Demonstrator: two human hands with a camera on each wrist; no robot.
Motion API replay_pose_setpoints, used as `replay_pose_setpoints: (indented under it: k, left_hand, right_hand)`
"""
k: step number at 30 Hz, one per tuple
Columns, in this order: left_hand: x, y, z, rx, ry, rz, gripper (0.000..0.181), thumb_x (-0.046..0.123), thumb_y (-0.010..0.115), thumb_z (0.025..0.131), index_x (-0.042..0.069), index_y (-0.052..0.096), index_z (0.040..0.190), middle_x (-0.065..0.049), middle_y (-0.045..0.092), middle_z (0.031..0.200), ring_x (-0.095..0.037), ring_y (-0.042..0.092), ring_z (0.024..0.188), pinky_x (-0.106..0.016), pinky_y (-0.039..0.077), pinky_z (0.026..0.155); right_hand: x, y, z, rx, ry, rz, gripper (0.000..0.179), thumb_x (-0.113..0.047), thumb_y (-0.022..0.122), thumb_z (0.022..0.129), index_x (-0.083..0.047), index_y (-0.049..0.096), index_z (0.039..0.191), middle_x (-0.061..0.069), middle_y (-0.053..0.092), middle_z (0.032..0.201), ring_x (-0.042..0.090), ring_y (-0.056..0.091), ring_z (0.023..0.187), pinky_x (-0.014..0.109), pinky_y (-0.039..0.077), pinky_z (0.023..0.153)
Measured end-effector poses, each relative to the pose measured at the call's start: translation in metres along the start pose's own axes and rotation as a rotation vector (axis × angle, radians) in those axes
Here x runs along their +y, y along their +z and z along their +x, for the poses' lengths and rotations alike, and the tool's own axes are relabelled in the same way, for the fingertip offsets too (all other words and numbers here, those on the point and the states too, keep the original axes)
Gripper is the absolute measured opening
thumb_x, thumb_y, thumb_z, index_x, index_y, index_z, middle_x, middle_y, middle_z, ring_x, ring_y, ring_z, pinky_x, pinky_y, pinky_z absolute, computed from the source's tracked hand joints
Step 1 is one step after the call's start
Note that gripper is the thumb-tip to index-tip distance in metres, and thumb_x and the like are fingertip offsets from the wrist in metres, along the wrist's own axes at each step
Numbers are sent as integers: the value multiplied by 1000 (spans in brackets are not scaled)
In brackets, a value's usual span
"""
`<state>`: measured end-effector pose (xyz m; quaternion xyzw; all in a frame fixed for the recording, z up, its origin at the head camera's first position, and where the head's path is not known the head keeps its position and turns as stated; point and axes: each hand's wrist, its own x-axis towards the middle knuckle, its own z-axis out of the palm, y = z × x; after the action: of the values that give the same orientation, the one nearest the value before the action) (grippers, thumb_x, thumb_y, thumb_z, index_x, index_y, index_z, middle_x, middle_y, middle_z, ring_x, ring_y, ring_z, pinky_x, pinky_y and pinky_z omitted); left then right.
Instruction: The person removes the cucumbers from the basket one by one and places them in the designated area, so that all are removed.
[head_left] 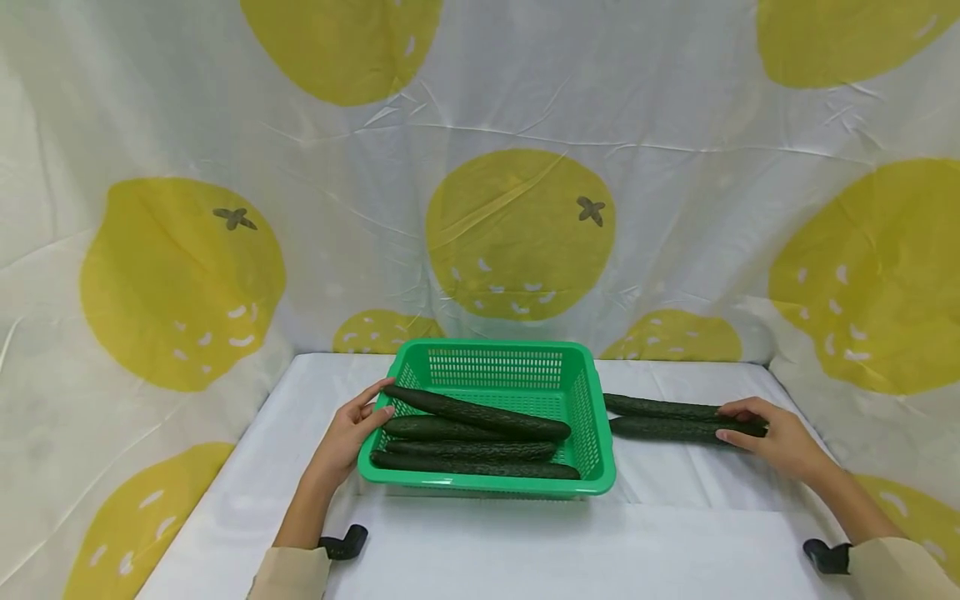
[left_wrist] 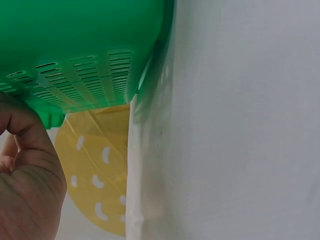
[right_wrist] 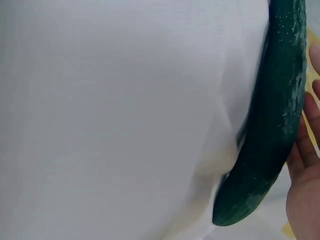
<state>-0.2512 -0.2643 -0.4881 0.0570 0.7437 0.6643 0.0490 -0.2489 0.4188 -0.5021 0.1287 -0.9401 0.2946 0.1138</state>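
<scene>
A green plastic basket [head_left: 600, 450] stands on the white-covered table. Several dark green cucumbers [head_left: 480, 450] lie lengthwise in it, and one of them slants across the top. My left hand [head_left: 348, 433] grips the basket's left rim, thumb and forefinger at the edge; in the left wrist view its curled fingers are close under the slotted green wall [left_wrist: 85, 75]. To the basket's right, two more cucumbers [head_left: 660, 408] lie side by side on the cloth. My right hand [head_left: 772, 433] holds the nearer cucumber [right_wrist: 275, 110] by its right end, with fingers reaching over toward the farther one.
A white cloth [head_left: 480, 550] covers the table. Behind and at both sides hangs a pale curtain [head_left: 360, 217] printed with big yellow lemons. Black wrist straps [head_left: 345, 543] show at both sleeves.
</scene>
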Motion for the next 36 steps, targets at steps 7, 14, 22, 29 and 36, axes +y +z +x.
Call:
replay_pose_setpoints:
  k: [7, 14, 22, 29, 36]
  left_hand:
    - [0, 0, 0, 5, 2, 5, 59, 30, 65, 103, 25, 42, 158, -12, 72, 119, -14, 73, 93, -33, 62, 79]
    - [3, 2, -1, 4, -4, -5, 59, 30, 65, 104, 26, 42, 158, -17, 71, 122, -15, 74, 93, -34, 63, 79]
    - [3, 1, -2, 7, -18, 0, 60, 30, 65, 103, 26, 42, 158, -21, 68, 127, -15, 74, 94, -33, 62, 80]
    - [1, -1, -2, 0, -11, -1, 60, 30, 65, 103, 25, 41, 159, -16, 70, 124, -14, 73, 93, -33, 62, 79]
    - [2, -1, 0, -3, -15, 7, 60, 30, 66, 102, 26, 43, 157, -14, 72, 121, -16, 74, 93, -34, 63, 79]
  right_hand:
    - [-20, -3, 14, 20, 0, 20, 36, -33, 80, 92, -20, 70, 123, 9, 69, 117, -18, 49, 98, 11, 44, 79]
    - [-58, 2, 39, -9, -37, 81, 35, -35, 77, 94, -23, 69, 126, 2, 69, 124, -12, 54, 104, 14, 48, 83]
    - [-109, 17, 71, -44, -113, 146, 46, -33, 75, 96, -14, 63, 136, 9, 68, 128, 20, 62, 112, 10, 45, 91]
    - [-150, 32, 93, -116, -195, 231, 48, -29, 73, 98, -15, 60, 141, 10, 66, 134, 28, 62, 117, 21, 48, 97]
    - [-188, 51, 106, -192, -297, 274, 43, -25, 74, 97, -10, 62, 135, 13, 67, 129, 31, 64, 114, 46, 53, 100]
